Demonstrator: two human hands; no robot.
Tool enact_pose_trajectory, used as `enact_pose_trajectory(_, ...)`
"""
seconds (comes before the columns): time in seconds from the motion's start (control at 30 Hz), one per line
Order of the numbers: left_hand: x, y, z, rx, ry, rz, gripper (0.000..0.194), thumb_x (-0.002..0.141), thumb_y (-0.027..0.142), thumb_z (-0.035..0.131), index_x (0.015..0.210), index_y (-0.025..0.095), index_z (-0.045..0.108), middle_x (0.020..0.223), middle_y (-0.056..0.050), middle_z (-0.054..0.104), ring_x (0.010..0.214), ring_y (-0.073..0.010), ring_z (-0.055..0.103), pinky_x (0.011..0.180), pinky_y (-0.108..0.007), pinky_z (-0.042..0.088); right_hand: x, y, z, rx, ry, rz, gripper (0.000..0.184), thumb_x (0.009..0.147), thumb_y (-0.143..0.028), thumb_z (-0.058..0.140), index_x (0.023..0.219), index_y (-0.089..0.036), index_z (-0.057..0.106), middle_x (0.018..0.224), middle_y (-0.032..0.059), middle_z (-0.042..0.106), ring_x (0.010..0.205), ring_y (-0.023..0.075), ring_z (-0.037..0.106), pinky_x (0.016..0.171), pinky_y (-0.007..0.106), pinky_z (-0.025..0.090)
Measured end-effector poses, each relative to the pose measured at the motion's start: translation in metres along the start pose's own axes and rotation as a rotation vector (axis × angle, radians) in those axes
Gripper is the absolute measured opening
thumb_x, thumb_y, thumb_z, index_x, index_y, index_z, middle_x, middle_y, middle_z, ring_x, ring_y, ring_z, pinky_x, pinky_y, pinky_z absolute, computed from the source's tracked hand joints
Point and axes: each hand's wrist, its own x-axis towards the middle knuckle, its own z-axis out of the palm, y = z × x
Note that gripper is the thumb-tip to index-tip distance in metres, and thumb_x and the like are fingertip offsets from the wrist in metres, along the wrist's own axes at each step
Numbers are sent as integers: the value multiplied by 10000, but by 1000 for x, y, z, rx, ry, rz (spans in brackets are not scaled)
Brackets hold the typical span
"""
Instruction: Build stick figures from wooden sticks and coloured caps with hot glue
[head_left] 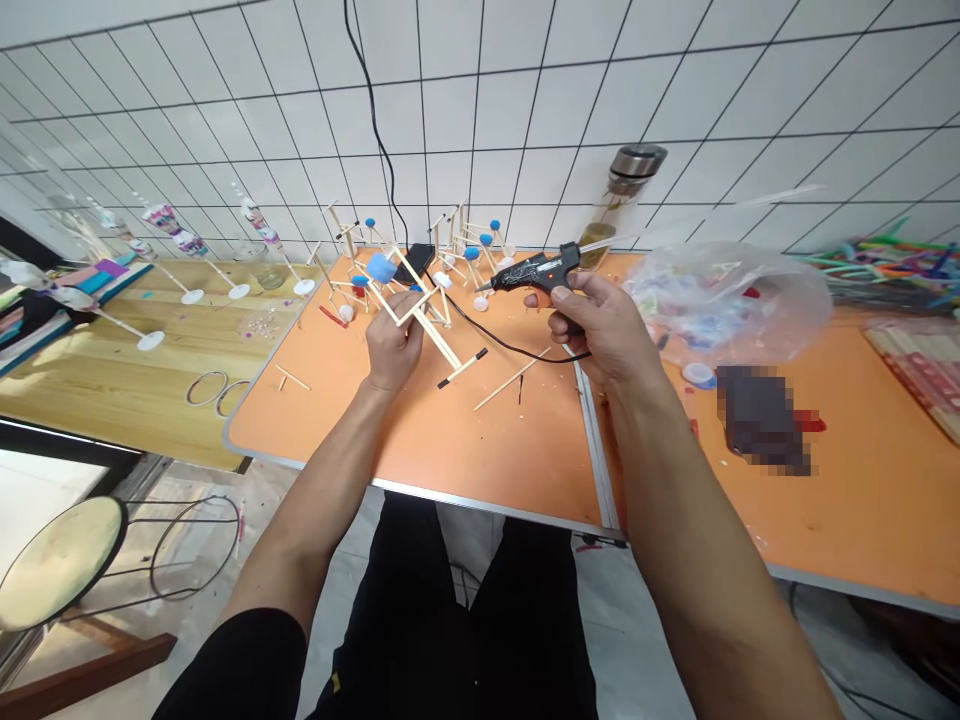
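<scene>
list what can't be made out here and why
All in the head view:
Left hand: exact fingertip hold on the stick frame, hidden by the hand itself.
Glue gun: any glue at its tip, too small.
Dark item: identity, masked by pixelation.
Coloured strips: cut off by the right edge.

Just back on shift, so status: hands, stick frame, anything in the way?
Left hand holding stick frame. Right hand holding glue gun. Cord running between hands.
</scene>
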Motion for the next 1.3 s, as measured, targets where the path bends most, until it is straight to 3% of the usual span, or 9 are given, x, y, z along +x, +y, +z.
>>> enact_pose_trajectory(0.13,1,1,1,38,27,-2,247,1206,288,586,1240,264,830,1174,-87,928,1125,-262,912,1019,-441,728,-11,-13,2,-63,-22,-136,652,840,-721,1034,1100,-311,599,1074,54,897,620,129,534,516,285,440)
enact_pose_trajectory(0.3,1,2,2,59,87,43,226,1198,275,620,1257,263,837,1156,-89,929,1114,-261,914,997,-429,736,-22,-21,8,-206,-74,-301,617,942,-793,950,1233,-308,705,1071,75,891,637,171,599,572,364,508)
enact_pose_trajectory(0.47,0,1,2,49,72,37,258,1209,269,589,1258,266,842,1159,-90,926,1114,-259,912,1003,-428,737,-33,-26,13,-375,-118,-387,585,1029,-810,849,1289,-288,809,1116,98,907,993,296,849,829,445,677)
enact_pose_trajectory(0.53,0,1,2,56,72,38,259,1208,268,590,1265,271,843,1154,-88,926,1122,-262,911,1002,-430,737,-35,-27,13,-447,-121,-415,582,1054,-811,815,1289,-279,836,1137,99,918,1047,314,862,865,451,676)
enact_pose_trajectory(0.73,1,4,1,34,34,5,259,1213,291,593,1265,282,847,1160,-81,923,1131,-257,906,1033,-434,729,-37,-28,15,-605,-132,-438,672,1090,-864,717,1332,-255,868,1097,95,917,927,298,809,770,420,603)
enact_pose_trajectory(0.9,3,7,0,41,10,-7,272,1220,298,584,1255,270,853,1142,-78,925,1099,-239,910,994,-396,723,-37,-25,16,-609,-141,-421,748,1077,-921,682,1341,-247,873,1030,88,887,935,306,811,800,421,608)
enact_pose_trajectory(1.03,3,8,0,67,-21,-40,318,1234,365,557,1239,270,860,1142,-88,924,1109,-248,912,1008,-412,731,-37,-25,16,-578,-149,-395,700,1075,-913,699,1298,-272,870,1001,78,859,982,319,817,848,430,628)
enact_pose_trajectory(1.3,0,6,2,82,-26,-90,346,1223,394,544,1216,276,869,1136,-105,925,1113,-266,908,1037,-461,746,-38,-25,16,-577,-142,-393,683,1067,-927,697,1268,-295,859,975,71,839,978,316,792,787,414,583)
